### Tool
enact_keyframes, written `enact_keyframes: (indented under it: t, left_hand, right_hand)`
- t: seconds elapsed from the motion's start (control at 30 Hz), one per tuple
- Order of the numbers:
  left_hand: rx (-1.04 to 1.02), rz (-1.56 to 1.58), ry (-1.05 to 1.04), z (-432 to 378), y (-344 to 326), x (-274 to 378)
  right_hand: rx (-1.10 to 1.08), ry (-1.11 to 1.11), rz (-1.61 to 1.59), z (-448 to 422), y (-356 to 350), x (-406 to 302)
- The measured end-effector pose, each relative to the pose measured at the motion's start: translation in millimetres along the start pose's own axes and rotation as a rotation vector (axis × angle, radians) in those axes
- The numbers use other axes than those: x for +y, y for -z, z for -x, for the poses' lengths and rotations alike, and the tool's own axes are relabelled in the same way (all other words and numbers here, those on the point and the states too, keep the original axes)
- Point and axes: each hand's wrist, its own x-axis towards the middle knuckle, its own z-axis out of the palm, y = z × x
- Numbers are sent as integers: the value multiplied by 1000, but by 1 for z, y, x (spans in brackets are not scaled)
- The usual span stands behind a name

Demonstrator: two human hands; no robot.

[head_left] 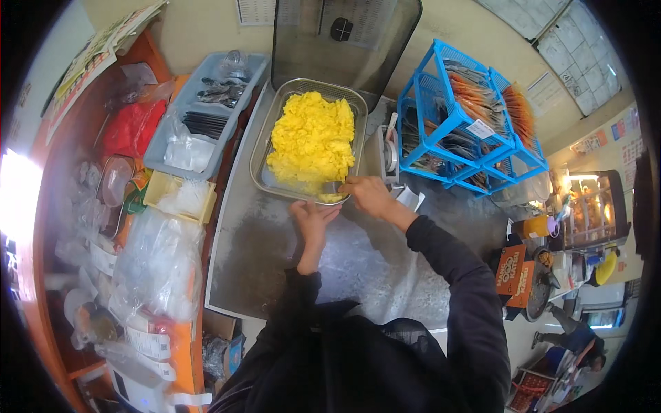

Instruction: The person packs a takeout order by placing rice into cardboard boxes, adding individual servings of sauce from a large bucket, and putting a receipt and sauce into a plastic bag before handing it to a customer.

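Observation:
A rectangular metal tray (256, 155) lies on the steel worktop before me. Soft, lumpy yellow food resembling scrambled egg (312, 137) is heaped over most of it. Toward its near end, the tray's bottom shows through a thin smear of yellow. My right hand (369, 196) is at the near right corner, closed around the handle of a small flat metal utensil (332, 187). The utensil's blade touches a little of the food; its exact kind is unclear. At the near rim, the fingers of my left hand (312, 219) hold the tray's edge.
Behind the tray a dark-framed mesh cover (310, 62) leans on the wall. Blue plastic baskets (439, 137) of sachets and a small grey appliance (383, 155) stand right. A grey divided bin (188, 165) and plastic bags (157, 263) are left. Another person (573, 335) is far right.

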Motion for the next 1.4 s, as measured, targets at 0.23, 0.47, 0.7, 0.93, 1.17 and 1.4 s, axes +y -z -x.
enact_keyframes:
  t: [0.23,0.47,0.7,0.93,1.17,1.4]
  left_hand:
    - [3,-36,11,-3,-6,6]
    - [-7,-52,48,0,-1,13]
    - [-20,-50,37,12,8,9]
    - [146,-61,-81,25,2,-1]
    - [-101,-263,-232,142,-117,-113]
    - [-919,-464,-123,321,-220,-240]
  right_hand:
    - [265,-371,-381,12,-25,0]
    - [289,-872,-724,-9,-46,10]
    - [422,-955,-1281,-1,-35,12]
    - [714,-934,-1579,73,26,-12]
    - [1289,-983,-1313,339,135,-24]
    - [1518,-1341,-650,579,197,-7]
